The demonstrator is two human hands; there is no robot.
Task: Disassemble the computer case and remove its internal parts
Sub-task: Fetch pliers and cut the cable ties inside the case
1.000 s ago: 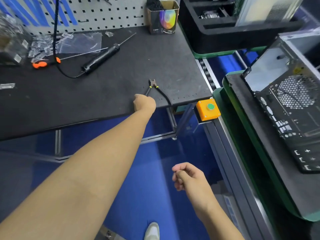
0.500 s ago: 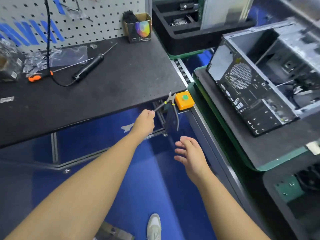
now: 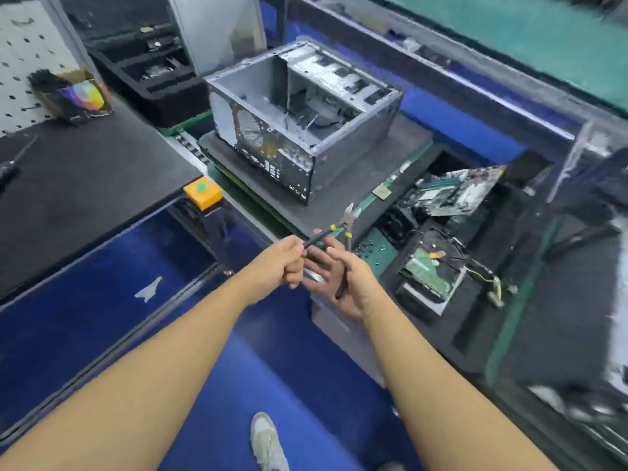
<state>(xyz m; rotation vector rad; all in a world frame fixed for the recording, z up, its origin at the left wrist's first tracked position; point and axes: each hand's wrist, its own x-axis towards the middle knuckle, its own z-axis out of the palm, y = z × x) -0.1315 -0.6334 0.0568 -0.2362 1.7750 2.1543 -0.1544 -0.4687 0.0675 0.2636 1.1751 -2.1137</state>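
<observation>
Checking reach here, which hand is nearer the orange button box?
Left. The left hand, gripping the cutters, is down-right of the orange button box; the right hand lies farther right.

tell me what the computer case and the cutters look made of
Computer case: bare sheet metal, probably steel; dull grey folded panels with punched vent holes. Cutters: bright metal head; handles look like black rubber or plastic coating, blur leaves it open.

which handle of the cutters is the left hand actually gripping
The upper handle, slanting up and right out of the left hand, is in its grip. The other handle hangs down across the palm of the right hand.
</observation>
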